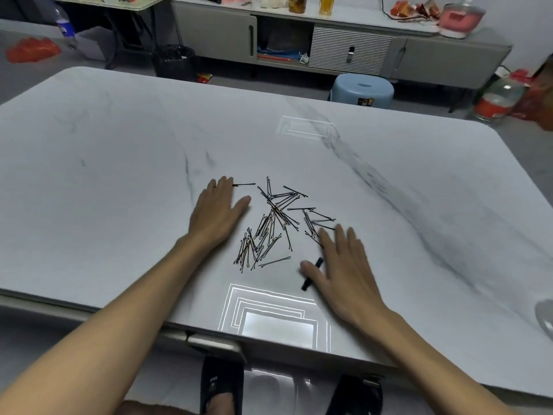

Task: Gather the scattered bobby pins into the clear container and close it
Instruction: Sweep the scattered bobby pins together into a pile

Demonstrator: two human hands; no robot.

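Herding is the step, I judge: my right hand point(338, 265) lies flat, fingers spread, near right of the bobby pins point(269, 226) heaped on the table point(119, 175), thumb by a black clip point(312, 274); my left hand point(220, 211), flat, holds nothing, farther left, touching a stray pin point(244, 184). Next, sweep both inward; clear container unseen

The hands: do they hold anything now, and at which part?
Nothing is held. The left hand and right hand lie flat with straight fingers beside the bobby pins.

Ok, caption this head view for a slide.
Left hand and right hand flank scattered black bobby pins on white marble table.
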